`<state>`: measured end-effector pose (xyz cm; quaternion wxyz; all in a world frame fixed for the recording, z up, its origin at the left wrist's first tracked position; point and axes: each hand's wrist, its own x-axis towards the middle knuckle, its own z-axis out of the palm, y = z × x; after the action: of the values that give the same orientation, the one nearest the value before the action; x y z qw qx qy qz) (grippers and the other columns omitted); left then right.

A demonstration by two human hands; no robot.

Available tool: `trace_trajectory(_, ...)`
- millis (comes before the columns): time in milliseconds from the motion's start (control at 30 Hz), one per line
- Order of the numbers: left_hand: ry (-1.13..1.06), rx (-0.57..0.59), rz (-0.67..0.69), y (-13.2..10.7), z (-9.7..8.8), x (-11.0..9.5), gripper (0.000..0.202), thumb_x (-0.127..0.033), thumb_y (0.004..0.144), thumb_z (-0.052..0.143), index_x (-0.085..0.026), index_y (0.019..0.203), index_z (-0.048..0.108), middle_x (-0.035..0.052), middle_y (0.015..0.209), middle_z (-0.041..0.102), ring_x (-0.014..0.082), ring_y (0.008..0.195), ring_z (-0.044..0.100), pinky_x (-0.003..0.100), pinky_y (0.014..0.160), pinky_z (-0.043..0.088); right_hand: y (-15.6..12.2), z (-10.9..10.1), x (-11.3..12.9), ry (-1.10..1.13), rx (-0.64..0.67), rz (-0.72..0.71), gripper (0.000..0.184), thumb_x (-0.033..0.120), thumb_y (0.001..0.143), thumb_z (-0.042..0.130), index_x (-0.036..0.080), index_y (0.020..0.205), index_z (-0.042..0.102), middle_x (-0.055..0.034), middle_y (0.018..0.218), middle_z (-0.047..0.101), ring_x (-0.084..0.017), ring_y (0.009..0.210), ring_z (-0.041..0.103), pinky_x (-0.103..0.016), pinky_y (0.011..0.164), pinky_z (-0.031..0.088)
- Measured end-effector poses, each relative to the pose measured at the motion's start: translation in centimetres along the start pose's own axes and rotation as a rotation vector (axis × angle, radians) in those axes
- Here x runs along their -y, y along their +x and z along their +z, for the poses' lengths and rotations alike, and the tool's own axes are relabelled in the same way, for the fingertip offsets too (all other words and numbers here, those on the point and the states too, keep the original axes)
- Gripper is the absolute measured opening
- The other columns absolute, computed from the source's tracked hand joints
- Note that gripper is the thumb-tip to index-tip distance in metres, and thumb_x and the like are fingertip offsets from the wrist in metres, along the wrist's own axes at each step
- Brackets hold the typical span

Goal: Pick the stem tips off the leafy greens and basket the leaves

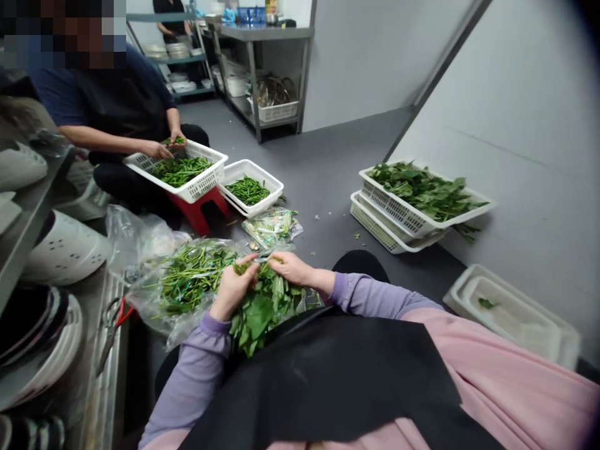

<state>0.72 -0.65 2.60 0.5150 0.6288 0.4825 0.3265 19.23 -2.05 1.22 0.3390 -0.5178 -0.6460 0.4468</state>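
Observation:
My left hand (pixel 233 287) and my right hand (pixel 293 267) are both closed on a bunch of leafy greens (pixel 262 309) held over my lap, the stems pinched between the fingers. Just left of the hands lies a clear plastic bag (pixel 154 294) spread on the floor with a heap of green stems (pixel 192 275) on it. Purple sleeves cover both of my arms, and a black apron lies across my lap.
A co-worker sits at the far left with both hands in a white basket of stems (pixel 185 170) on a red stool. Another white basket (pixel 250 186) stands beside it. Stacked baskets of leaves (pixel 422 197) and tubs (pixel 515 312) line the right wall. Scissors (pixel 112 319) lie on the left shelf.

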Motion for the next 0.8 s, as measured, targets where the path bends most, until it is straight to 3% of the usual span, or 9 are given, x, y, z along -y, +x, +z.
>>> trace_trajectory(167,0.216,0.114,0.012,-0.2,0.8,-0.3,0.030,-0.042,0.072,0.059,-0.013,0.065,0.060,-0.0030,0.044,0.044,0.0085,0.043,0.037,0.022,0.045,0.031,-0.2,0.6,-0.1,-0.039,0.131,-0.036,0.018,0.026,0.077,0.044,0.014,0.077,0.057,0.0031,0.063,0.048,-0.009,0.059,0.040,-0.020,0.057,0.033)
trace_trajectory(267,0.266,0.199,0.025,-0.3,0.9,-0.7,0.032,-0.044,0.074,0.056,-0.013,0.065,0.058,-0.0032,0.047,0.044,0.0082,0.046,0.038,0.021,0.047,0.030,-0.6,0.7,-0.2,-0.184,0.073,-0.149,0.013,0.021,0.074,0.046,0.015,0.070,0.056,0.0013,0.065,0.050,-0.010,0.062,0.042,-0.022,0.060,0.034)
trace_trajectory(367,0.262,0.248,0.003,-0.6,1.2,-1.7,0.034,-0.047,0.074,0.054,-0.013,0.069,0.058,-0.0032,0.048,0.044,0.0088,0.046,0.038,0.021,0.047,0.031,-0.2,-0.1,-0.8,-0.228,-0.101,-0.232,0.010,0.021,0.072,0.048,0.015,0.066,0.054,-0.0013,0.071,0.052,-0.011,0.068,0.043,-0.023,0.066,0.036)
trace_trajectory(433,0.272,0.324,0.003,-0.8,1.6,-2.8,0.036,-0.049,0.073,0.054,-0.014,0.067,0.058,-0.0019,0.050,0.046,0.0099,0.047,0.040,0.022,0.048,0.033,0.4,-2.2,-1.9,-0.050,-0.364,-0.081,0.011,0.022,0.070,0.046,0.016,0.064,0.052,-0.0009,0.068,0.052,-0.011,0.066,0.043,-0.023,0.065,0.036)
trace_trajectory(500,0.330,0.343,0.016,-0.8,2.0,-3.9,0.037,-0.051,0.070,0.056,-0.014,0.066,0.059,0.0005,0.054,0.052,0.0119,0.051,0.045,0.024,0.051,0.037,0.9,-5.9,-3.4,0.214,-0.695,0.158,0.013,0.025,0.070,0.042,0.016,0.064,0.050,0.0004,0.062,0.049,-0.011,0.061,0.042,-0.023,0.060,0.037)
trace_trajectory(567,0.404,0.217,0.012,-0.3,2.3,-4.7,0.041,-0.055,0.066,0.057,-0.014,0.067,0.061,0.0018,0.056,0.056,0.0137,0.052,0.048,0.025,0.052,0.039,0.5,-11.2,-5.2,0.296,-0.887,0.195,0.019,0.029,0.072,0.036,0.017,0.074,0.050,0.0003,0.067,0.050,-0.011,0.062,0.044,-0.022,0.059,0.038)
trace_trajectory(667,0.449,-0.030,-0.066,1.1,1.9,-5.0,0.048,-0.061,0.064,0.055,-0.014,0.071,0.061,0.0008,0.049,0.053,0.0146,0.048,0.047,0.026,0.048,0.038,-1.8,-21.0,-7.7,0.406,-1.232,0.141,0.018,0.031,0.071,0.039,0.017,0.074,0.052,0.0011,0.066,0.050,-0.011,0.062,0.047,-0.021,0.060,0.040)
trace_trajectory(767,0.500,-0.183,-0.127,2.7,0.4,-4.1,0.052,-0.066,0.061,0.055,-0.014,0.065,0.060,0.0004,0.044,0.051,0.0141,0.042,0.044,0.025,0.043,0.035,-5.2,-31.8,-9.6,0.445,-1.612,0.267,0.013,0.022,0.071,0.042,0.014,0.073,0.053,-0.0007,0.072,0.054,-0.010,0.067,0.049,-0.020,0.063,0.042)
trace_trajectory(800,0.532,-0.251,-0.117,3.2,-0.2,-3.7,0.053,-0.067,0.059,0.055,-0.014,0.061,0.060,0.0003,0.043,0.051,0.0139,0.040,0.043,0.025,0.041,0.034,-6.3,-35.2,-10.1,0.444,-1.674,0.289,0.016,0.019,0.072,0.041,0.013,0.078,0.054,-0.0022,0.077,0.055,-0.010,0.070,0.049,-0.021,0.065,0.043)
